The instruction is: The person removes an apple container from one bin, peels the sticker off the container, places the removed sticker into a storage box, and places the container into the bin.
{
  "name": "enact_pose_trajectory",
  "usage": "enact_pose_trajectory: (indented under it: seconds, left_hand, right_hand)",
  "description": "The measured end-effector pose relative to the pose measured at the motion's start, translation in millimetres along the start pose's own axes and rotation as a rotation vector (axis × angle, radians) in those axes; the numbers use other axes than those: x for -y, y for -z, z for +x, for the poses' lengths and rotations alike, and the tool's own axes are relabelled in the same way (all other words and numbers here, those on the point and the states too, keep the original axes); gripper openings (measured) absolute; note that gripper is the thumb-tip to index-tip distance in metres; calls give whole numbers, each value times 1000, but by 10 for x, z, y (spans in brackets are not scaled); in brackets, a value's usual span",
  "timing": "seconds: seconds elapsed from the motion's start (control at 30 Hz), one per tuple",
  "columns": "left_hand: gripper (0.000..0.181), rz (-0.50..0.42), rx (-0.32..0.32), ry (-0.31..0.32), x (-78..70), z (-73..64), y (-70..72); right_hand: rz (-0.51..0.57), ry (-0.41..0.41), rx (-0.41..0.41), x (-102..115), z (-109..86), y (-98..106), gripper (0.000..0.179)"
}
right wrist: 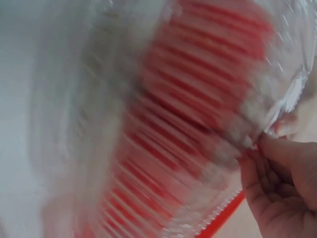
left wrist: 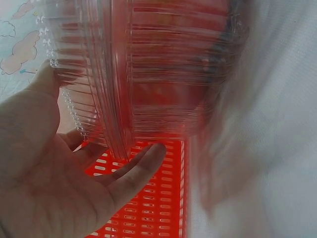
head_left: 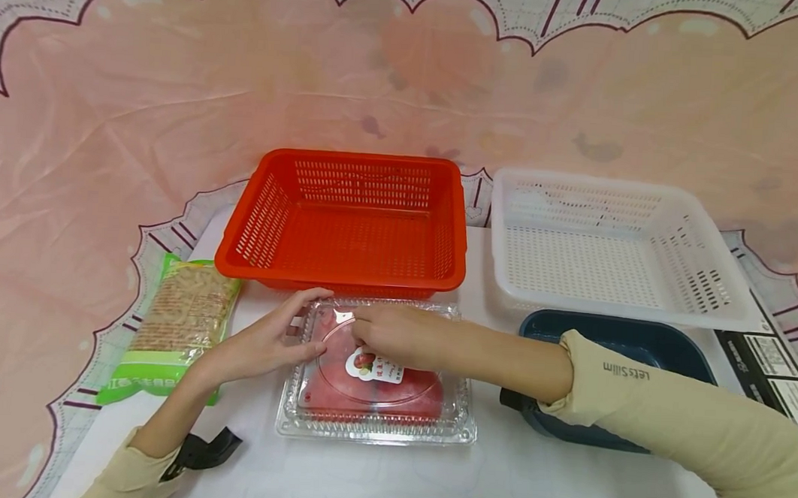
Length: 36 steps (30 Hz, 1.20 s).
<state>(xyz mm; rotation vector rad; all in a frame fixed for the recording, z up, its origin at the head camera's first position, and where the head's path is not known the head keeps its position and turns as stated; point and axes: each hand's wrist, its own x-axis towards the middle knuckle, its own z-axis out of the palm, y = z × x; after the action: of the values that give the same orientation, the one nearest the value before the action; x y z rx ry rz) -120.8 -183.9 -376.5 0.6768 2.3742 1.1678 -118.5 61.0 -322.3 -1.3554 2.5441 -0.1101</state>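
A clear plastic clamshell box (head_left: pixel 376 430) with red contents lies on the white table, a fruit-picture label (head_left: pixel 392 370) on its lid. My left hand (head_left: pixel 275 340) is at the box's left side, fingers spread around the far corner and thumb by the lid. In the left wrist view, the left hand's fingers (left wrist: pixel 138 173) are fairly straight beside the ribbed wall. Over the lid, just behind the label, my right hand (head_left: pixel 394 335) has curled fingers. The right wrist view shows its thumb and forefinger (right wrist: pixel 277 148) pinching at the clear plastic; the exact spot is blurred.
Behind the box stands a red perforated basket (head_left: pixel 339 283), with a white basket (head_left: pixel 626 310) to its right. A dark blue basin (head_left: pixel 679 339) sits partly under my right sleeve. To the left lies a green-and-clear food packet (head_left: pixel 186 313). A black printed box (head_left: pixel 766 358) is at the right.
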Motion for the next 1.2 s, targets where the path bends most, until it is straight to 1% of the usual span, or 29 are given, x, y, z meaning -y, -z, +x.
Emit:
enact_pose_trajectory:
  seconds: [0.17,0.23,0.4,0.53,0.63,0.7,0.9,1.07,1.2]
  left_hand:
    - [76,-10,-1,6,10,4,-6]
    - [75,-12,-3,5,14,5,-9]
    - [74,-23,-6,-11,20,6,-12]
    - [75,-26,-3,-26,21,12,-13]
    - [76,-22,-1,-33,16,16,-11]
    - [76,-21,-1,-34,14,15,-12]
    - [75,-12,-7,-35,7,5,-17]
    - [74,-10,-13,-38,1,5,-19]
    - [73,-7,-17,-35,3,5,-20]
  right_hand:
    - [-44,29,23,20,74,50,14]
    - [-50,38,52,29,103,79,14]
    - [-51,40,147,63,163,142,22]
    - [-172,77,183,117,207,142,22]
    - [-255,90,187,151,234,123,23]
    - [-271,79,188,162,242,107,23]
    - [-309,72,157,162,233,63,29]
    - [-309,49,164,141,232,32,41]
    - [-292,54,169,107,223,24,40]
